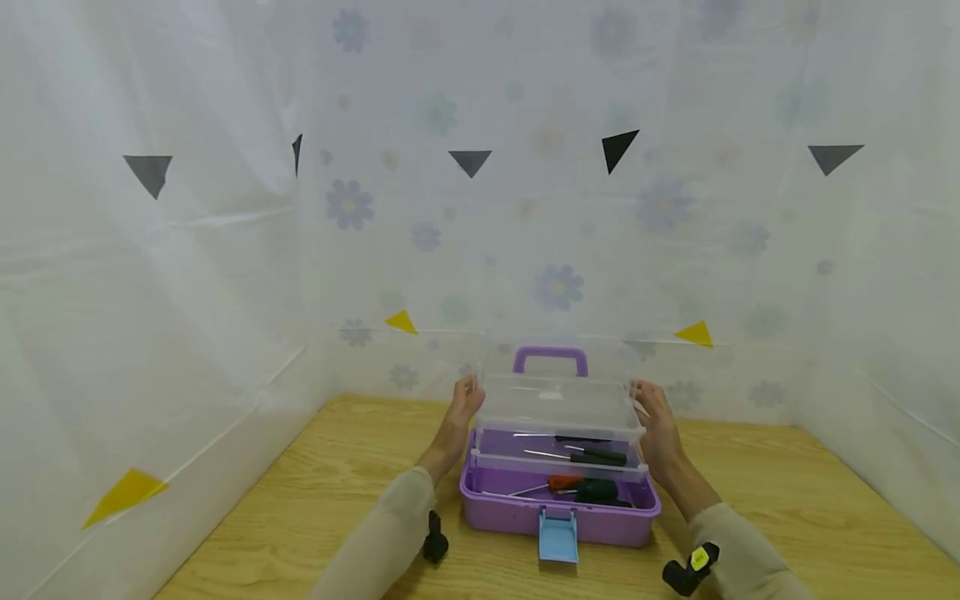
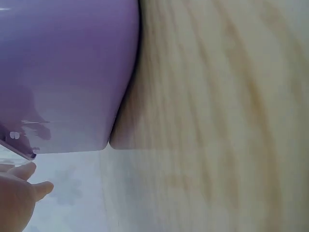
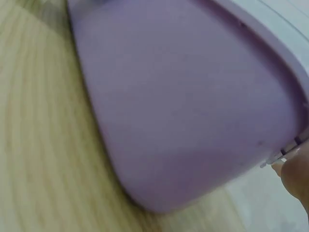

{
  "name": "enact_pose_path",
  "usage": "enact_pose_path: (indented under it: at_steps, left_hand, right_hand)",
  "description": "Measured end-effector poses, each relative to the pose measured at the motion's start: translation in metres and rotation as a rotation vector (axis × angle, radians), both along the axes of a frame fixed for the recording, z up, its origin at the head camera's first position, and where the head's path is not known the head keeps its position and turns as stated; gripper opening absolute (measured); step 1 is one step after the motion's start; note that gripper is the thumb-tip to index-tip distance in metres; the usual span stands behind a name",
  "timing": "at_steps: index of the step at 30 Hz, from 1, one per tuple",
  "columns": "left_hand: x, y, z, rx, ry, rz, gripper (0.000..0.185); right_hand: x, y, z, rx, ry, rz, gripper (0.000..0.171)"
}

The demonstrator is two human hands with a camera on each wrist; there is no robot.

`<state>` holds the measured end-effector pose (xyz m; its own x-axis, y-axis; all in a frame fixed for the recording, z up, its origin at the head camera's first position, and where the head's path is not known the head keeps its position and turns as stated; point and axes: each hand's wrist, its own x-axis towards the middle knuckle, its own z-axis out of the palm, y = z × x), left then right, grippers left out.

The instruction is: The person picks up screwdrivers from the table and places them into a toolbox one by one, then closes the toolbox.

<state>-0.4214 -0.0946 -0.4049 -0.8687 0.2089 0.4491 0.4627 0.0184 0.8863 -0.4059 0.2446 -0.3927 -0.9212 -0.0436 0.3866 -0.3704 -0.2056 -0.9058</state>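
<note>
Two hands hold a clear lid over a purple toolbox.
The left hand (image 1: 461, 408) and right hand (image 1: 656, 412) grip the lid (image 1: 558, 400) by its ends; the toolbox (image 1: 558, 508) sits on the table (image 1: 262, 517), screwdrivers (image 1: 585, 457) half hidden inside.

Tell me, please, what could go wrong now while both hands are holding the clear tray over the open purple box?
The left hand and right hand touch only the ends of the clear tray, so it might tilt or slip. Falling, it could strike the screwdrivers in the purple box. The raised lid behind may swing shut on the fingers.
</note>
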Motion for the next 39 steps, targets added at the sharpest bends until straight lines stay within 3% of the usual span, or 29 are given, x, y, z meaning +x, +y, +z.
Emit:
enact_pose_path:
  at_steps: [4,14,22,29,39]
  left_hand:
    - [0.004,0.0,0.001,-0.017,0.016,-0.012,0.067]
    - [0.017,-0.01,0.006,-0.183,-0.04,0.018,0.077]
    - [0.022,-0.012,0.005,-0.206,-0.066,0.013,0.08]
    - [0.028,-0.014,0.008,-0.184,-0.075,0.018,0.076]
    - [0.031,-0.016,0.006,-0.178,-0.088,0.002,0.076]
  right_hand:
    - [0.007,0.002,0.002,0.053,0.025,-0.013,0.044]
    - [0.015,0.004,0.003,0.141,0.017,-0.015,0.049]
    - [0.021,0.005,0.005,0.21,0.002,-0.009,0.05]
    - [0.023,0.004,0.006,0.324,0.017,-0.058,0.064]
    - [0.027,0.007,0.003,0.34,0.016,-0.041,0.067]
